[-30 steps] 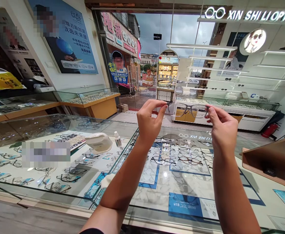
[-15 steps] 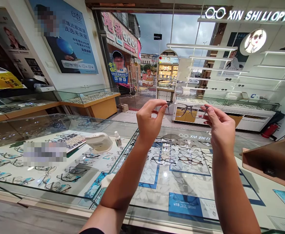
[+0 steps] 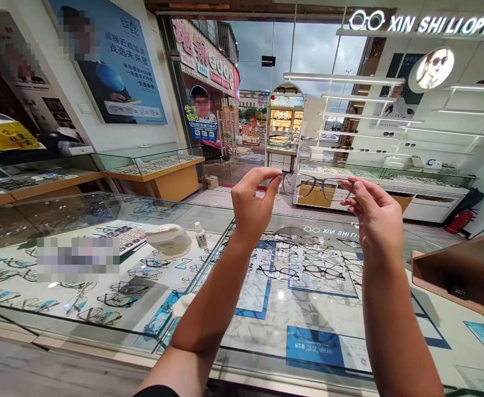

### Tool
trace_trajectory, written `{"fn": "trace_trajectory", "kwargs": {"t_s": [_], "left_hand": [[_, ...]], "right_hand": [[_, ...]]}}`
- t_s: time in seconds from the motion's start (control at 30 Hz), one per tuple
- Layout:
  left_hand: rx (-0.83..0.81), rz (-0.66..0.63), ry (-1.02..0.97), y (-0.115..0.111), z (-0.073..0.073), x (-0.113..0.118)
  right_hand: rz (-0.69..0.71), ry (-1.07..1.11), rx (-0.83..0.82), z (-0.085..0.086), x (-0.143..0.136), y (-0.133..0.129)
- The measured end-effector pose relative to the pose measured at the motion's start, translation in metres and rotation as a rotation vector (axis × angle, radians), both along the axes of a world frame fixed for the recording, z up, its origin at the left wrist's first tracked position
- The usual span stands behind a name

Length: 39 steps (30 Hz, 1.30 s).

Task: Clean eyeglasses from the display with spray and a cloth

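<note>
A pair of eyeglasses (image 3: 317,182) with a thin grey frame is raised above the glass display counter, out in front of me. Thumb and index finger of my left hand (image 3: 255,201) pinch its left end. At the opposite end, my right hand (image 3: 376,212) grips the other side between thumb and fingers. The lenses look clear, and the shop beyond shows through them. Beneath my hands, several eyeglasses (image 3: 323,272) lie in rows in the glass display counter (image 3: 328,309).
Left of my arms, a white device (image 3: 168,241) and a small white bottle (image 3: 200,235) stand on the counter. A brown wooden stand (image 3: 459,270) is at right. Across the floor are an arched mirror (image 3: 285,127), a white cabinet (image 3: 426,207) and a red fire extinguisher (image 3: 459,221).
My right hand has shifted very slightly to the right, and the eyeglasses have tilted a little. My left hand is almost where it was. Both keep their pinch.
</note>
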State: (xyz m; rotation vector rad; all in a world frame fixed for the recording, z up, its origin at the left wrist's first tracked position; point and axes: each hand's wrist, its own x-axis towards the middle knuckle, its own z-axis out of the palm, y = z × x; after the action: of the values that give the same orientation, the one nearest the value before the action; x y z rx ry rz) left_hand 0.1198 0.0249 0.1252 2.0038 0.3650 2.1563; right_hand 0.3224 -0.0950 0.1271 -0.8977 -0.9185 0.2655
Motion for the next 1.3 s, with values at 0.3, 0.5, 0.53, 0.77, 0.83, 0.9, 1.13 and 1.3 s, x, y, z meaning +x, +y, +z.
{"fn": "trace_trajectory", "kwargs": {"t_s": [0.3,0.5,0.53,0.77,0.83,0.9,1.13,1.3], "left_hand": [[-0.095,-0.053,0.021,0.008,-0.004,0.001],[-0.136,-0.116,0.053,0.018,-0.008,0.004],[-0.135,-0.120,0.058,0.020,-0.009,0.004],[-0.153,-0.113,0.069,0.028,-0.013,0.007],[-0.154,-0.107,0.067,0.029,-0.013,0.008],[-0.154,-0.108,0.068,0.029,-0.014,0.009],[-0.145,-0.064,0.080,0.025,-0.009,0.005],[-0.108,0.025,0.012,0.014,-0.005,0.003]], "right_hand": [[0.078,0.005,-0.013,0.001,0.001,-0.002],[0.126,0.043,-0.024,0.003,-0.001,-0.004],[0.130,0.050,-0.027,0.003,-0.002,-0.004],[0.112,0.039,-0.068,0.002,0.000,-0.003],[0.115,0.051,-0.073,0.002,0.001,-0.003],[0.121,0.061,-0.081,0.002,0.002,-0.002],[0.200,0.058,-0.149,0.001,0.008,0.001],[0.258,0.006,-0.077,0.001,0.006,0.001]]}}
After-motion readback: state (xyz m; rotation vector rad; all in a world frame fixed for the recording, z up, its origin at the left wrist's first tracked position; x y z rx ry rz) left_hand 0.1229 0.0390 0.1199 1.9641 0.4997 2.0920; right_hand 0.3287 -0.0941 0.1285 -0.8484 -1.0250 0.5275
